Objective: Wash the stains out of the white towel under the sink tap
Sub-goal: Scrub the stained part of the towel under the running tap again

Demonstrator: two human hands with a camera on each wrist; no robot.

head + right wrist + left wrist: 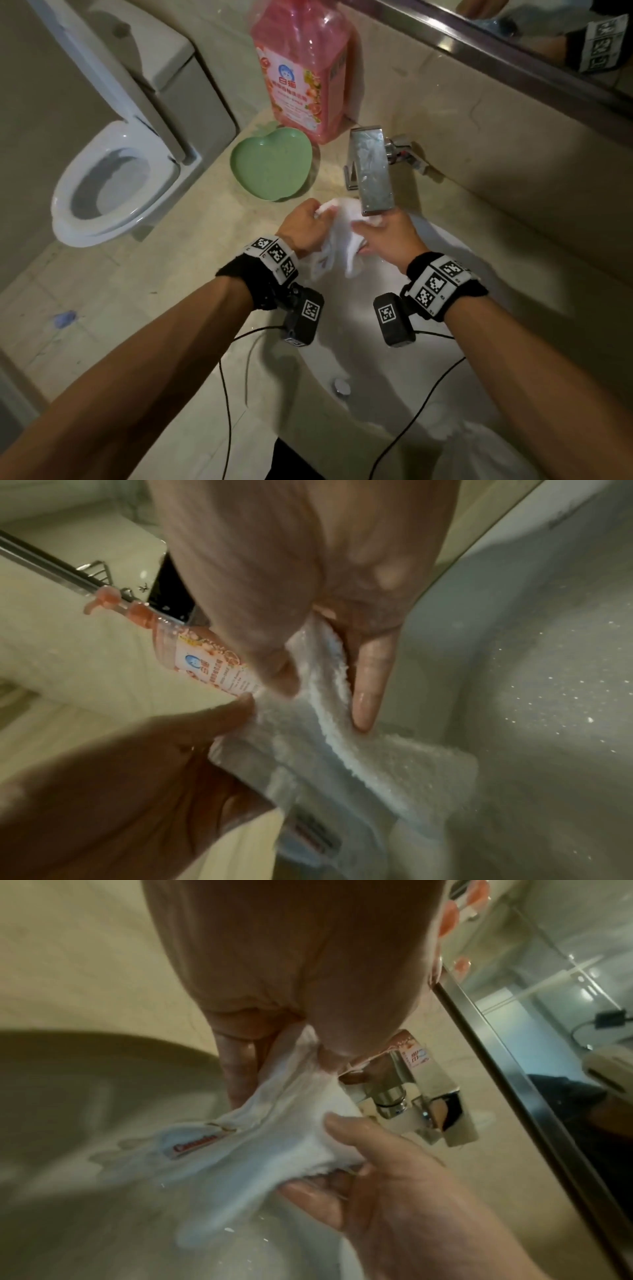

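Both hands are gripping the white towel (342, 236) under the tap (373, 171), over the sink (445, 246): left hand (301, 226), right hand (387, 236). Only the left wrist view is showing its red-lettered label (195, 1144).

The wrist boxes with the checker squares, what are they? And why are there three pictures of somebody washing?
Those black boxes are little cameras strapped to a person's wrists. The big picture comes from a camera on the person's head, looking down. The other two look along each hand.

The left hand and the right hand both grip a wet white towel with curled fingers, holding it over the sink below the shiny tap. On the counter sit a green apple-shaped dish and a pink soap bottle. A toilet stands to the left.
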